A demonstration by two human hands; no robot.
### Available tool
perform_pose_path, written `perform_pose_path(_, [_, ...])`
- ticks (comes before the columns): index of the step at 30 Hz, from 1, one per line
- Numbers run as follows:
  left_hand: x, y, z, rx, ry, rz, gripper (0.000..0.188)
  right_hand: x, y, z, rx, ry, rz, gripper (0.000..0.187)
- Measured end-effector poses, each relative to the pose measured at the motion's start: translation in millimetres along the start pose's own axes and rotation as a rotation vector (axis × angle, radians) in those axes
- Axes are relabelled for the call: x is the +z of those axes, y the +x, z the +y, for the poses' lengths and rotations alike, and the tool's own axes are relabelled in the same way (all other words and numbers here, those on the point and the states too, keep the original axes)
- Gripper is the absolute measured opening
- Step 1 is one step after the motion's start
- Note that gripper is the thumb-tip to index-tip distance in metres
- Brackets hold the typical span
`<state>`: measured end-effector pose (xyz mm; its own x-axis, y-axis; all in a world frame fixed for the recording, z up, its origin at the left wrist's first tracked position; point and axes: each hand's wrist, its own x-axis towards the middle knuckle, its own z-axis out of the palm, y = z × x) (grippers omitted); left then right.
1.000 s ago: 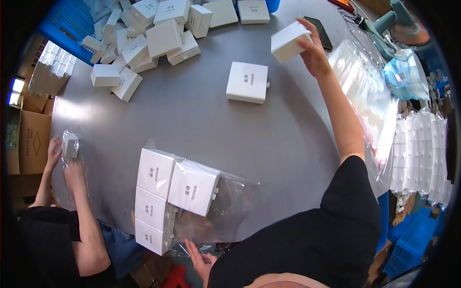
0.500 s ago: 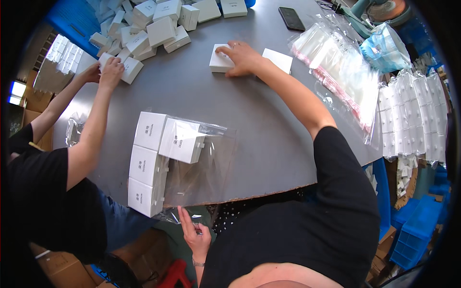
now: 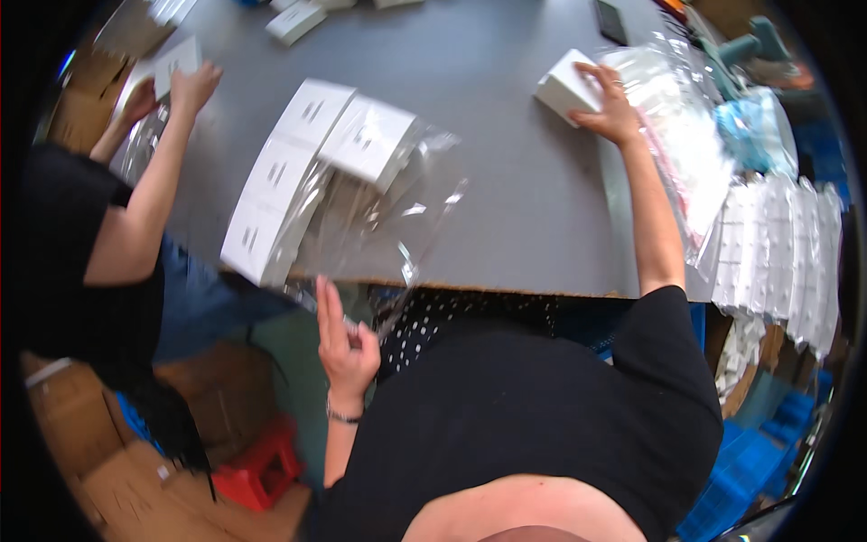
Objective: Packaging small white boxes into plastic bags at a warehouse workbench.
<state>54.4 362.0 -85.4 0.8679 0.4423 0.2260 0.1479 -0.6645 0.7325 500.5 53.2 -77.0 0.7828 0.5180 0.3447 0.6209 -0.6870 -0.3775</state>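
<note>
Over the table's right part, the fingers and thumb of my right hand (image 3: 612, 104) grip a white box (image 3: 567, 88). Blur hides whether a second box sits with it. Below the table's front edge, my left hand (image 3: 345, 354) has two fingers stretched upward, while its thumb and other fingers close on the edge of a clear plastic bag (image 3: 411, 194). Inside that bag, three white boxes (image 3: 275, 172) form a row on the left. Another white box (image 3: 370, 135) lies beside the far end of the row.
At left, a co-worker's hands (image 3: 172, 90) hold a white box (image 3: 178, 65). Clear bags (image 3: 673, 117) lie along the table's right side, near a phone (image 3: 610, 22). Wrapped white packs (image 3: 777, 253) stand farther right. Loose boxes (image 3: 296, 22) sit at the far edge; a red stool (image 3: 260, 465) is below.
My right hand has moved right with the box, to where another white box lay. My left hand stays at the bag's edge. The view has shifted, and the co-worker's box is lifted closer to them.
</note>
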Motion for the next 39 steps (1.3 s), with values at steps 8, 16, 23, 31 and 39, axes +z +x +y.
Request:
perform_pose_path(8, [-15,-1,11,0.008,-0.035,0.076,0.085,36,-89,-229,-0.442,0.84,-0.447,0.084])
perform_pose_path(16, [-5,-2,13,0.122,-0.058,0.066,0.085,96,-84,-323,-0.326,0.047,0.028,0.076])
perform_pose_path(23, [5,-13,-3,0.19,-0.107,0.046,0.081,117,-95,-300,-0.552,0.08,0.0,0.061])
perform_pose_path(31, [2,-23,-40,0.095,0.044,0.058,0.075,44,46,-270,-0.769,0.8,-0.655,0.009])
perform_pose_path(39, [14,-16,-41,-0.13,0.064,0.004,0.073,177,336,-174,-0.176,-0.386,0.154,0.094])
